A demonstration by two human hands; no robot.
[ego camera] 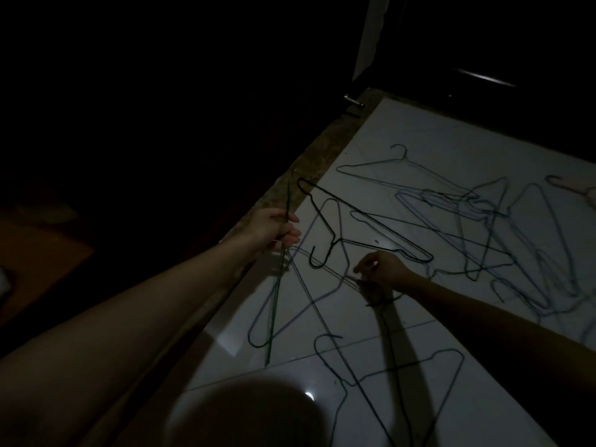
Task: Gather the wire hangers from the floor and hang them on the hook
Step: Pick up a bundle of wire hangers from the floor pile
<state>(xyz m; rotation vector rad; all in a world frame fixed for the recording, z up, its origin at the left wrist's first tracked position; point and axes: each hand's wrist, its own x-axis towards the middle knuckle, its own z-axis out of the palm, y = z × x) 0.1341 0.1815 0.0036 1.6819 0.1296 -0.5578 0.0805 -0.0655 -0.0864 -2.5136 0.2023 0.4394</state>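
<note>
Dim room. Left hand is clamped on a green wire hanger seen edge-on, its long axis running near-vertical in frame. Right hand reaches down to the white tile floor, fingers curled at a pale hanger; grip looks pinched but too dark to tell. Black hanger lies just beyond the right hand, the nearer hand. More wire hangers sprawl to the right. Hook not in view. No readable writing.

Wire hangers — a dozen-odd, tangled
</note>
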